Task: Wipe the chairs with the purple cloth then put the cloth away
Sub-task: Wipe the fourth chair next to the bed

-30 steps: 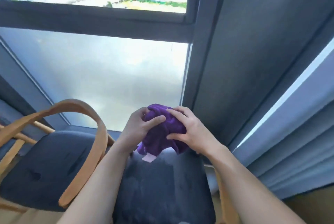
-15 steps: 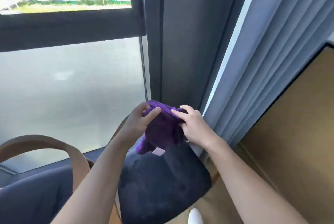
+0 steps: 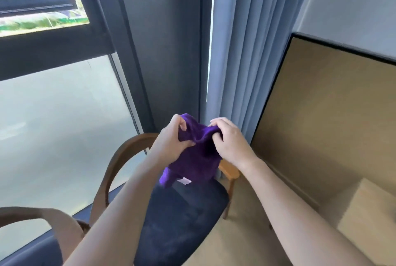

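No readable text anywhere, pale tag on purple cloth too blurred to read

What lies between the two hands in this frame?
In the head view, only the bunched purple cloth spans the gap between the left hand and the right hand; both grip it above the chair seat.

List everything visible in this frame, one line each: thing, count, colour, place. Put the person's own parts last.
purple cloth: 1, purple with a pale tag, bunched in both hands above the seat
chair: 1, dark blue seat, brown wooden frame, centre
second chair: 1, partly seen, wooden arm, bottom left
window: 1, dark frame, frosted lower pane, left
curtain: 1, grey-blue, centre right
panel: 1, tan, dark-edged, right
left hand: gripping cloth
right hand: gripping cloth
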Available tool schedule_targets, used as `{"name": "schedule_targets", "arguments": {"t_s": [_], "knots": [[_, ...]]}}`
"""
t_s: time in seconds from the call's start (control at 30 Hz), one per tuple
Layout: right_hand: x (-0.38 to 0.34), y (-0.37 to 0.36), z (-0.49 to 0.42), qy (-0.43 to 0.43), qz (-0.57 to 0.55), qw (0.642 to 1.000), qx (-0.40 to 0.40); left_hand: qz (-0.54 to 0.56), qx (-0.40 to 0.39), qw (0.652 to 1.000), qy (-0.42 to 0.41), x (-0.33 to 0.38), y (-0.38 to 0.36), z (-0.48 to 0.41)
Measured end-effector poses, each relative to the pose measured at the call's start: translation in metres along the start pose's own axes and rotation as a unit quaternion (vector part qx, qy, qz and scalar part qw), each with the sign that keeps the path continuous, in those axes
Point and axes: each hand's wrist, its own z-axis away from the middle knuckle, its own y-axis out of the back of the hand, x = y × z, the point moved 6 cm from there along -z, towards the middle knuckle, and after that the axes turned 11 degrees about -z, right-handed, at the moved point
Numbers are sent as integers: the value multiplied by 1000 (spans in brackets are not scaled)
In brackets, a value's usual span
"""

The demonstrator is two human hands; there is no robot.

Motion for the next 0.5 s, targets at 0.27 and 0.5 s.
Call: {"name": "schedule_targets", "arguments": {"t_s": [0.27,0.5], "knots": [[19,48,27,-35,2,999,13,-116,-32,993,8,32,-19,4],[19,59,65,-41,12,997,-67,-123,-39,988,-83,69,-38,22]]}}
